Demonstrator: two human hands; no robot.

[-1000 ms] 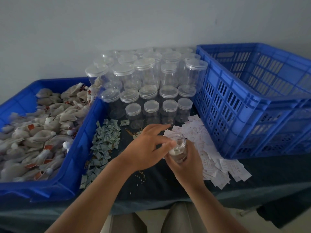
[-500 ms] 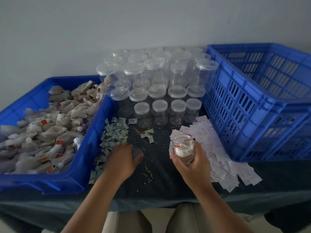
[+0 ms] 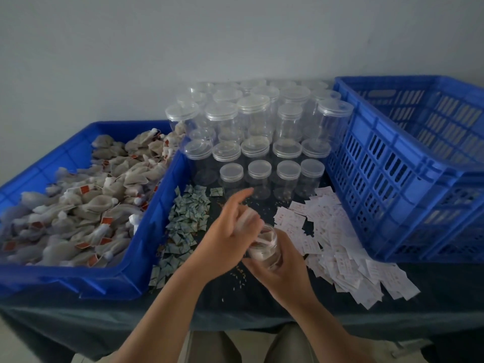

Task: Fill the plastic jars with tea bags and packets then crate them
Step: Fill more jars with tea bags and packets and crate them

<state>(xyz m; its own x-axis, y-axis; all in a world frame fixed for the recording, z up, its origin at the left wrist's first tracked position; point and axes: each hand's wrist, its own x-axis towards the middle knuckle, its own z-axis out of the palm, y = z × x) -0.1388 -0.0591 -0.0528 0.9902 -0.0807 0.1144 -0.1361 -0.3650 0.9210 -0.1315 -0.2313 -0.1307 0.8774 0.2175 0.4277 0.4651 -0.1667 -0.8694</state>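
Filling nears its end for one small plastic jar [image 3: 265,251], held tilted just above the dark-clothed table [image 3: 235,305] near the front edge. The right hand [image 3: 285,271] wraps its fingers round the jar's lower body from five o'clock. The left hand [image 3: 227,234], blurred, sits at the jar's mouth from ten o'clock with its forefinger out and its other fingers curled on what looks like a clear lid [image 3: 247,218], though the blur leaves that unsure.

White pieces show inside the jar; whether they are tea bags or packets cannot be told. By this reading the step in hand is capping. The next move calls for seating the lid square on the rim while the right hand steadies the jar upright, then carrying it to two o'clock.

There stands the slatted blue crate [image 3: 387,184], with no jars in the part in view. At nine o'clock an open blue tray [image 3: 157,218] is heaped with tea bags [image 3: 86,205]. At twelve o'clock stand ranks of lidded jars [image 3: 255,150], clear and seemingly unfilled. Loose green packets [image 3: 190,218] lie at ten o'clock of the held jar, white packets [image 3: 337,242] at three.
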